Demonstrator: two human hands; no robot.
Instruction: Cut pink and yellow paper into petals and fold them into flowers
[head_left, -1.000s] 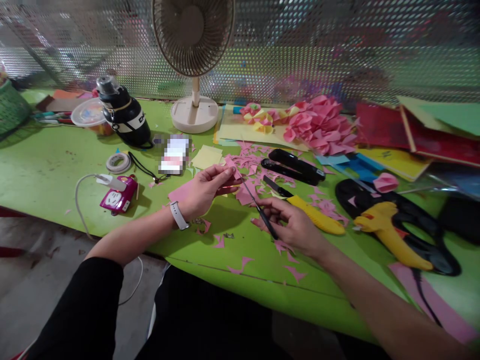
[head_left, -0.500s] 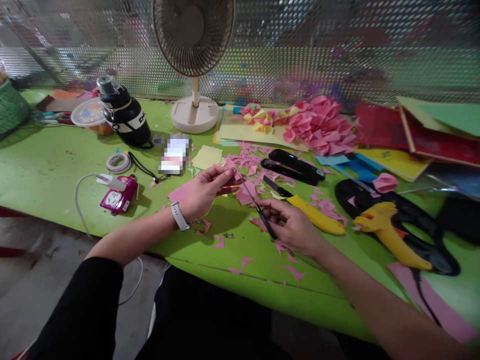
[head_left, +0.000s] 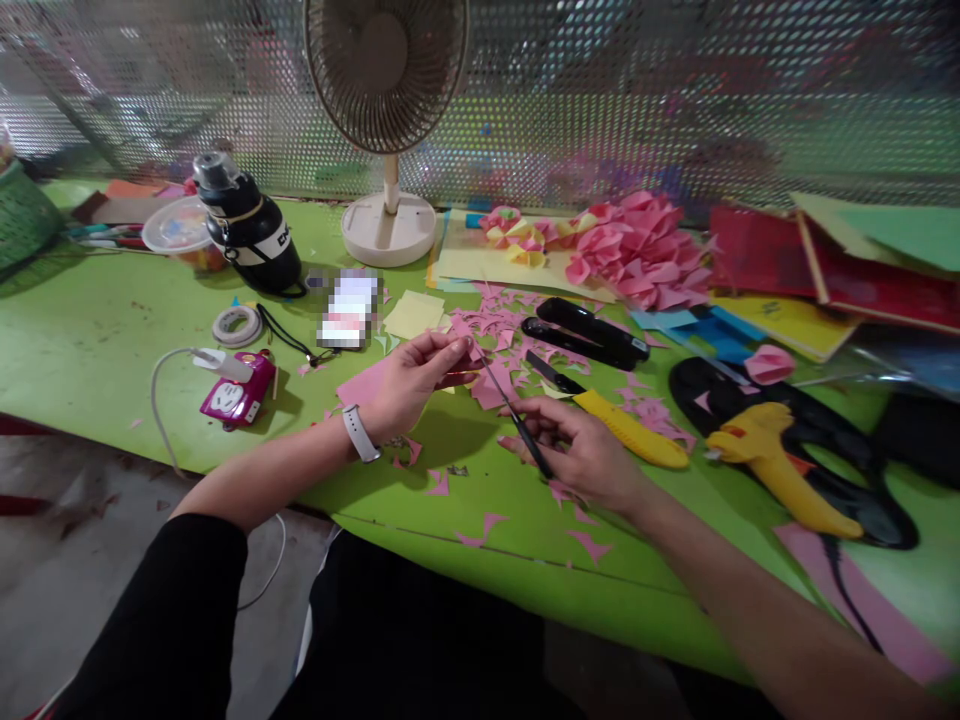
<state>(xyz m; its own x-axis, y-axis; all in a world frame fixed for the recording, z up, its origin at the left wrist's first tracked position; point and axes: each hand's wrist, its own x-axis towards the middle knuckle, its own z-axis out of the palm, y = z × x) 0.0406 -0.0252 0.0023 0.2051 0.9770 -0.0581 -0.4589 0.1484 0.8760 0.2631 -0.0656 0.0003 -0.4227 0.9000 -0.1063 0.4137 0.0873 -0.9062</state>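
Note:
My left hand [head_left: 420, 380], with a pale watch band on its wrist, is closed in a pinch. Between its thumb and fingers is a small pink paper piece [head_left: 474, 348], mostly covered by the fingertips. In my right hand [head_left: 581, 450] is a slender metal tool with a black handle [head_left: 532, 445]; its thin tip reaches up to the left fingertips. The tool's exact kind is hard to make out. Beneath the hands lie pink paper scraps [head_left: 495, 325]. A yellow-handled knife [head_left: 630, 430] rests just beyond my right hand, near a black stapler [head_left: 589, 335].
A pile of folded pink paper petals [head_left: 645, 250] sits at the back, right of a fan [head_left: 390, 225]. On the right lies a yellow glue gun [head_left: 787, 470]. Leftward are a black bottle [head_left: 259, 240], a tape roll [head_left: 236, 325], a phone [head_left: 349, 312] and a purple power socket [head_left: 236, 395].

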